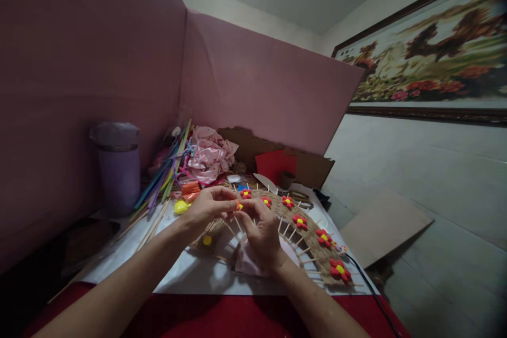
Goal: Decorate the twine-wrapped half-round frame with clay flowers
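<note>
An arched, fan-like frame [312, 229] of thin sticks woven with brown twine lies on the table. Red flowers [300, 221] with yellow centres sit along its band, and a plain yellow disc [206, 240] is near its left end. Over the upper left of the band, my left hand [209, 207] and my right hand [262, 229] meet with fingertips pinched. Between them shows a small orange flower piece [239, 205] with some yellow, partly hidden by the fingers. Whether it touches the twine, I cannot tell.
Orange packets [190, 189] and a yellow lump [182, 207] lie left of the fan. Coloured sticks [166, 169], crumpled pink cloth [209, 153] and a purple bin [119, 169] stand farther left. Scissors [301, 198] lie behind. A black cable [372, 290] runs down the right edge.
</note>
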### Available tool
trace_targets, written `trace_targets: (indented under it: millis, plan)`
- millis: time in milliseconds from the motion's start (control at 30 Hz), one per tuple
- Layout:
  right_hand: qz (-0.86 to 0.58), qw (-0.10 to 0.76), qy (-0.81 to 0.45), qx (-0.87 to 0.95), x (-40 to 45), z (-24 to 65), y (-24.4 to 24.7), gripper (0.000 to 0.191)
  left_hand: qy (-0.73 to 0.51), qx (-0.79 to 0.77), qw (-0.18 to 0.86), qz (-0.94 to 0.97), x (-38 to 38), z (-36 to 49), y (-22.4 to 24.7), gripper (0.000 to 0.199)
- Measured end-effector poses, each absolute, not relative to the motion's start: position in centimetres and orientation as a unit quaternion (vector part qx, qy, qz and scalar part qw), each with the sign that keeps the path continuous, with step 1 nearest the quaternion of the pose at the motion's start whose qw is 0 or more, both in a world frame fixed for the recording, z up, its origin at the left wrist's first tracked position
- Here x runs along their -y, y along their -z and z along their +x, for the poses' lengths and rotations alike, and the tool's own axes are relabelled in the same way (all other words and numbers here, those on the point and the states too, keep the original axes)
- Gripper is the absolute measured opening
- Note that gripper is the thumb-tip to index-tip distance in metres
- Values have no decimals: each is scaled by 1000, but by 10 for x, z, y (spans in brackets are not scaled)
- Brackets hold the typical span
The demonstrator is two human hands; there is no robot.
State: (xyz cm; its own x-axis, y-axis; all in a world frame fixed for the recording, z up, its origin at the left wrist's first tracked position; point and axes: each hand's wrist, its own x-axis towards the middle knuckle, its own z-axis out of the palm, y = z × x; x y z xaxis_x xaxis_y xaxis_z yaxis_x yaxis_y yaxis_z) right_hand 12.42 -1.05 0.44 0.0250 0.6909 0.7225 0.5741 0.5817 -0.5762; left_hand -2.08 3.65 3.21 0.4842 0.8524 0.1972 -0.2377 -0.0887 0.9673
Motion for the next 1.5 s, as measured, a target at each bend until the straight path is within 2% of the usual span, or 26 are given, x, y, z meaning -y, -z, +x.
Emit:
trace_targets:
  millis: [233, 433, 600, 700, 867, 933, 1067, 1200, 1367, 1500]
  plan:
    - [-443, 567, -59, 692, 10, 124, -3, 10, -412, -227, 634, 614, -38, -23, -29, 22]
    - [-447, 515, -45, 730, 11, 128, -4, 8, -388, -274, 615, 629, -41, -25, -26, 17]
    - [-445, 517, -107, 723, 6, 129, -3, 8, -387, -292, 620, 616, -39, -22, -27, 13]
    - [-442, 550, -177, 686, 4, 127, -1, 7, -393, -293, 608, 624, -39, -20, -24, 10]
    - [-369, 572, -463, 567, 1, 129, -6, 14, -431, -261, 643, 577, -43, -21, -24, 10]
    - [-332, 581, -514, 536, -1, 133, -9, 19, -462, -256, 666, 527, -45, -24, -29, 14]
    - [-313, 620, -493, 524, -8, 139, -9, 27, -470, -244, 694, 488, -45, -30, -36, 17]
    - [-334, 639, -437, 538, -8, 138, -6, 23, -402, -239, 691, 551, -38, -26, -33, 17]
    - [-360, 648, -294, 603, 0, 132, -5, 11, -379, -261, 637, 618, -31, -17, -26, 31]
    - [-347, 659, -167, 646, 4, 129, -4, 4, -340, -240, 694, 587, -30, -17, -25, 39]
